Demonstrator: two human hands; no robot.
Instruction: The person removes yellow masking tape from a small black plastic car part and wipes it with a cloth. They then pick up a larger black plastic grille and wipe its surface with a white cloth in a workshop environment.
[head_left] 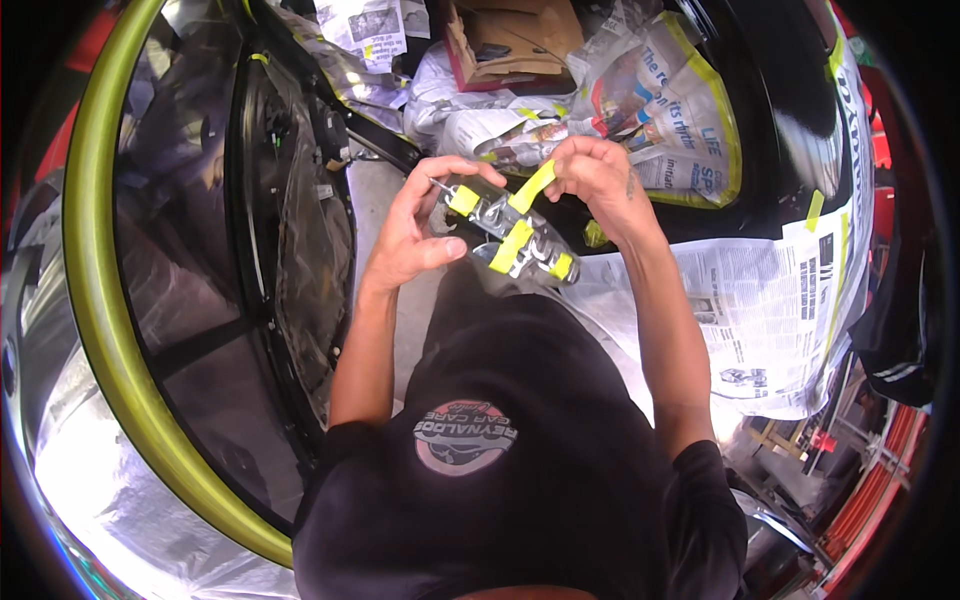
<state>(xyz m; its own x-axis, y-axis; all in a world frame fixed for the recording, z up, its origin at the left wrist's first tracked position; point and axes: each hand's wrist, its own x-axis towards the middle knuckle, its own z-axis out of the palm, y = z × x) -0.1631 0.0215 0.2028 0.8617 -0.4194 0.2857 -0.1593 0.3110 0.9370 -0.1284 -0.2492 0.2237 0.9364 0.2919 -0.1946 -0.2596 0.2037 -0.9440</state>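
Note:
In front of my body, my left hand point(418, 225) supports a small dark part wrapped in clear plastic point(543, 240), its fingers and thumb curled around the left end. Several short pieces of yellow-green masking tape hold the wrap on its upper side. My right hand point(598, 180) pinches one end of a masking tape strip point(534, 187) between thumb and fingers. The strip's lower end still touches the wrapped part, while its upper end is lifted. What exactly lies under the plastic cannot be made out.
At the left stands an open car door point(85, 190) with a yellow-green edge, partly covered in clear plastic. Newspaper sheets point(770, 290) are taped over the car body at the right. Farther ahead are a cardboard box point(560, 35) and more taped newspaper point(705, 120).

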